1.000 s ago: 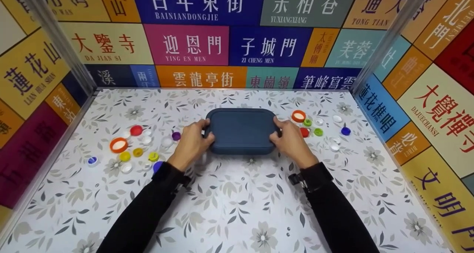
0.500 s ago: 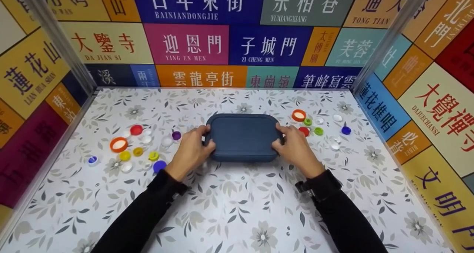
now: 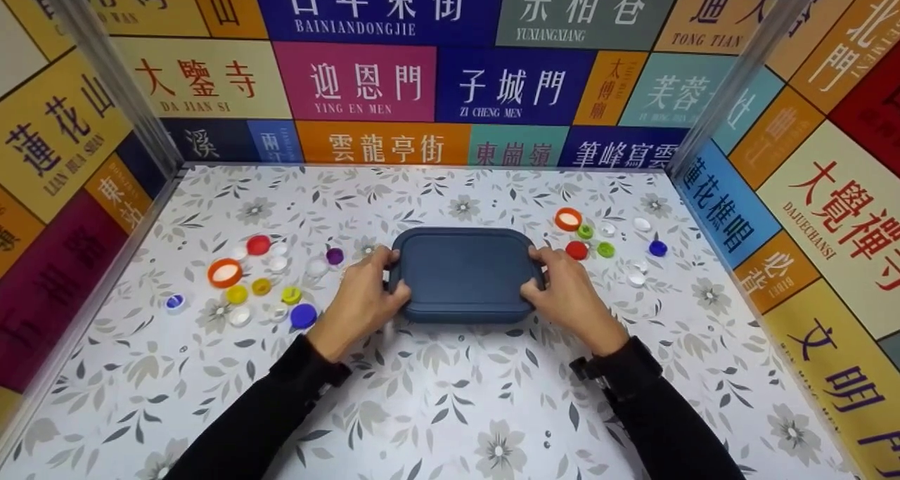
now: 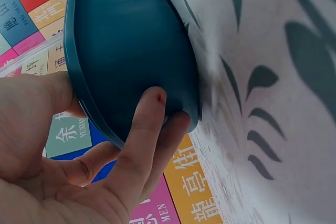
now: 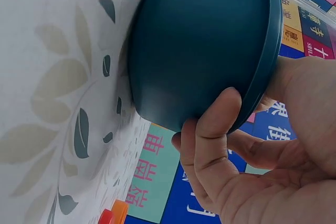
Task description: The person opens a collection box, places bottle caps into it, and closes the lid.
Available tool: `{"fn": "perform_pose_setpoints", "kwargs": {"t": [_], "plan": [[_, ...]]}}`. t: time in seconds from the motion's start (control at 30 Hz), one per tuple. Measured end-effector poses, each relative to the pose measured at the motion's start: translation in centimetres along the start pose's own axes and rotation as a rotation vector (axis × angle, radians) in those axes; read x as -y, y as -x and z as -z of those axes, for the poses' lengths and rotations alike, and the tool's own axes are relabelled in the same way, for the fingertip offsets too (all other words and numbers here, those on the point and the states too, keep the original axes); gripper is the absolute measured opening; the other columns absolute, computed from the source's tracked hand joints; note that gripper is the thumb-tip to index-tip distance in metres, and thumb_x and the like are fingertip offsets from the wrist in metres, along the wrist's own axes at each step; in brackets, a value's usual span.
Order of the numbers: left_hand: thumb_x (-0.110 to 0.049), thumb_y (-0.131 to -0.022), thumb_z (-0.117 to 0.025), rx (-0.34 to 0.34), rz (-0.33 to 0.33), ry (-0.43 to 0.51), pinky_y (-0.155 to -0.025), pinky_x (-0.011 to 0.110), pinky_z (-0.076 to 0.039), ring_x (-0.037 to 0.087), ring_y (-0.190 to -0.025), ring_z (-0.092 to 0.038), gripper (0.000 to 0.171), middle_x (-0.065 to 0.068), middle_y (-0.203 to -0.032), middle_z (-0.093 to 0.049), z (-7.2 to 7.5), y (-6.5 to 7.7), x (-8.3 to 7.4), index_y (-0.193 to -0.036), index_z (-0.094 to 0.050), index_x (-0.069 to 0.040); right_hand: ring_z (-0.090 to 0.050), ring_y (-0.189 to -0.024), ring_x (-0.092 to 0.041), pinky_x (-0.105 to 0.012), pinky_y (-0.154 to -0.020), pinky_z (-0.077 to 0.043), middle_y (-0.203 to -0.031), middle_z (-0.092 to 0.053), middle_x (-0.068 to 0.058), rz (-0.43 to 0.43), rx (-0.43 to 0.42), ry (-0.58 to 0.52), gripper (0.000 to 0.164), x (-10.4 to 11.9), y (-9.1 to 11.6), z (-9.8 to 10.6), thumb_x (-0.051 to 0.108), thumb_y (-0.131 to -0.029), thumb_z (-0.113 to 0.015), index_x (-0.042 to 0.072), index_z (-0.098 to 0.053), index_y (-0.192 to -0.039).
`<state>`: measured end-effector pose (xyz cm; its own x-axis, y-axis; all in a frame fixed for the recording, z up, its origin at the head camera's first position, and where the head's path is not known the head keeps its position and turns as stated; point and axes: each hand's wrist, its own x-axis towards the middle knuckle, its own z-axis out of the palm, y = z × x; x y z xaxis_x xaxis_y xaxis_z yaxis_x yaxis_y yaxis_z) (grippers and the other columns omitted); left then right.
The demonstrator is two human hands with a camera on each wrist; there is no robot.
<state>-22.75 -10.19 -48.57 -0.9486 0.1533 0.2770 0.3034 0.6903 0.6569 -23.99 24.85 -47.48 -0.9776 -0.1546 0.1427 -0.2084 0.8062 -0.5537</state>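
A dark blue lidded lunch box [image 3: 467,273] with rounded corners is in the middle of the head view, lid up and level. My left hand [image 3: 362,297] grips its left end, thumb near the front corner and forefinger near the back. At the opposite end, my right hand [image 3: 573,301] holds it in the same way. The left wrist view shows fingers [image 4: 142,135] under the lid's rim, against the box's side wall [image 4: 136,45]. In the right wrist view, fingertips [image 5: 228,103] press the side wall [image 5: 194,51], whose base is close over the patterned tabletop [image 5: 58,93].
Left of the box lie several loose bottle caps, among them an orange ring-like cap [image 3: 225,273], a red cap [image 3: 258,244] and a blue cap [image 3: 303,316]. More lie on the right, including another orange one [image 3: 568,219]. Printed panels [image 3: 513,86] wall the table's back and sides.
Both hands have brought the lunch box nearer to me, down the head view, with their grip kept. The red cap on the right now shows fully. The caps stay where they were.
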Motion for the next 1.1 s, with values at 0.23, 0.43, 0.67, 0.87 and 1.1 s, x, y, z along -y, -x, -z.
{"fn": "perform_pose_setpoints", "kwargs": {"t": [0.23, 0.43, 0.67, 0.87, 1.1], "plan": [[-0.011, -0.097, -0.08, 0.026, 0.015, -0.003, -0.111, 0.055, -0.067, 0.044, -0.13, -0.079, 0.044, 0.029, -0.141, -0.079, 0.1, 0.88, -0.3, -0.138, -0.068, 0.002, -0.071, -0.122, -0.041, -0.059, -0.107, -0.061, -0.143, -0.072, -0.033, 0.007, 0.021, 0.018, 0.061, 0.3, 0.77, 0.27, 0.008, -0.095, -0.071, -0.009, -0.064, -0.154], [-0.014, -0.098, -0.081, 0.058, 0.04, 0.006, -0.115, 0.055, -0.066, 0.044, -0.132, -0.078, 0.05, 0.029, -0.143, -0.077, 0.26, 0.99, -0.7, -0.143, -0.066, 0.001, -0.071, -0.123, -0.043, -0.062, -0.107, -0.062, -0.139, -0.073, -0.033, 0.02, 0.013, 0.031, 0.058, 0.47, 1.04, 0.56, 0.008, -0.095, -0.07, -0.009, -0.065, -0.151], [-0.012, -0.097, -0.08, 0.04, 0.004, -0.005, -0.107, 0.056, -0.068, 0.045, -0.123, -0.079, 0.048, 0.03, -0.14, -0.077, 0.38, 0.87, -0.54, -0.141, -0.065, 0.002, -0.07, -0.116, -0.041, -0.057, -0.103, -0.061, -0.134, -0.073, -0.031, 0.035, -0.01, 0.031, 0.059, 0.49, 0.98, 0.49, 0.008, -0.094, -0.069, -0.008, -0.066, -0.15], [-0.014, -0.1, -0.079, 0.078, 0.025, 0.005, -0.1, 0.053, -0.07, 0.04, -0.117, -0.078, 0.052, 0.03, -0.145, -0.075, 0.65, 0.78, -0.35, -0.146, -0.062, 0.002, -0.068, -0.114, -0.04, -0.058, -0.105, -0.059, -0.136, -0.073, -0.029, 0.014, 0.009, 0.029, 0.061, 0.49, 0.9, 0.33, 0.01, -0.095, -0.07, -0.006, -0.064, -0.153], [-0.016, -0.103, -0.077, 0.146, 0.04, 0.028, -0.104, 0.052, -0.069, 0.039, -0.119, -0.078, 0.07, 0.031, -0.157, -0.069, 0.9, 0.61, -0.03, -0.166, -0.053, 0.002, -0.069, -0.128, -0.045, -0.063, -0.114, -0.058, -0.143, -0.07, -0.032, -0.008, 0.041, 0.029, 0.06, 0.37, 0.91, 0.25, 0.011, -0.098, -0.068, -0.006, -0.062, -0.155]]}}
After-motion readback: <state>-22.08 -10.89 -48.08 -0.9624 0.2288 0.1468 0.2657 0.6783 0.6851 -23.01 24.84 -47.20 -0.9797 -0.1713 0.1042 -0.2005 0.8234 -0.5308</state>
